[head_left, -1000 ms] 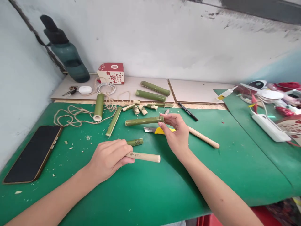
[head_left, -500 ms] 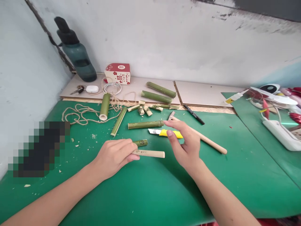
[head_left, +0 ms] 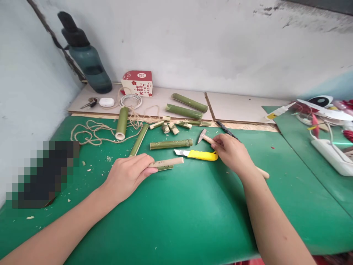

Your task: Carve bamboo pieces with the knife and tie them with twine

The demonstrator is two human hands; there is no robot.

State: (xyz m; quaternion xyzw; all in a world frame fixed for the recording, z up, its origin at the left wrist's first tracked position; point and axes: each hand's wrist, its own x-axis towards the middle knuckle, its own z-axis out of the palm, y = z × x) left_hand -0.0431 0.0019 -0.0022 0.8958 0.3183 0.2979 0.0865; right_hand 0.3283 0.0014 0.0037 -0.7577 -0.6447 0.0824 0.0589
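Note:
My left hand (head_left: 132, 173) is closed around a pale round wooden handle (head_left: 172, 162) with small printed characters; its other end is hidden in my fist. Just below the handle, a short green bamboo piece (head_left: 167, 168) with a dark drawn mark shows, partly covered by my fingers. My right hand (head_left: 230, 151) has its fingers closed on the wooden shaft of a small hammer (head_left: 202, 136), close behind the metal head. Beside that hand lies a yellow utility knife (head_left: 202, 155), blade out to the left. A longer bamboo stick (head_left: 171, 144) lies above the knife.
Bamboo tubes (head_left: 186, 111), cut offcuts (head_left: 173, 128), twine (head_left: 92, 132) and a black marker (head_left: 227, 129) lie toward the back. A water bottle (head_left: 91, 66), a red-and-white box (head_left: 138, 84) and a tape roll (head_left: 131, 101) stand along the wall. A white power strip (head_left: 331, 154) is at right.
My right hand has moved right, from above the knife to the hammer's shaft, and closed on it. My left hand has raised the wooden handle slightly and shifted it left.

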